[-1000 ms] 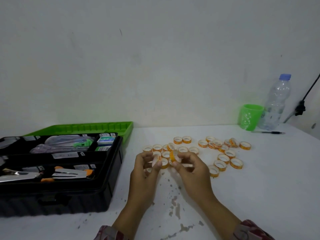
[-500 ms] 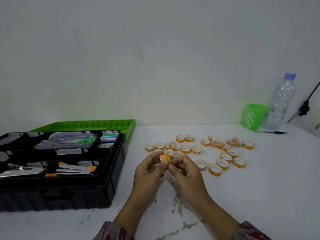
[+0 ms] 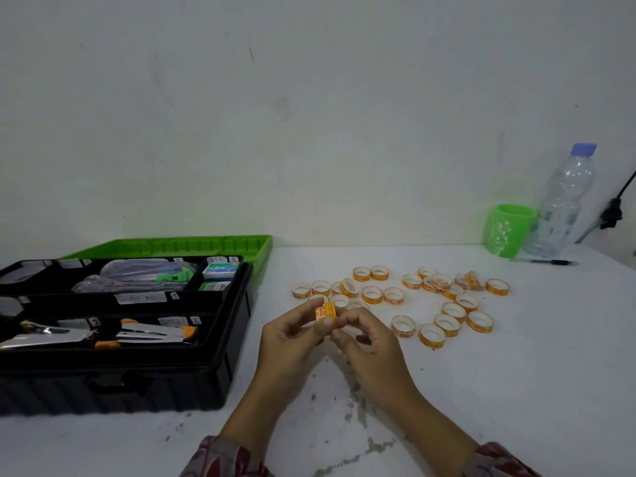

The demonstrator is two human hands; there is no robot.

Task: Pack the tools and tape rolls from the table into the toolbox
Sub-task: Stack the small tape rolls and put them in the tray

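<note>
Both hands meet above the white table [image 3: 516, 373], pinching small orange tape rolls [image 3: 325, 312] stacked side by side between the fingertips. My left hand [image 3: 287, 342] holds them from the left, my right hand [image 3: 370, 346] from the right. Several more orange tape rolls [image 3: 447, 306] lie scattered on the table beyond and to the right of the hands. The black toolbox [image 3: 120, 339] stands open at the left with its green lid [image 3: 179, 246] folded back; staplers, a staple box and bagged items lie in its tray.
A green cup [image 3: 509, 230] and a clear water bottle [image 3: 564, 201] stand at the back right by the wall, with a pen [image 3: 547, 262] lying in front of them. A black cable [image 3: 616, 208] runs down the wall at the far right.
Both hands have drawn back from the pile toward me, bringing the pinched rolls along. The rolls have been pressed together between the fingertips.
</note>
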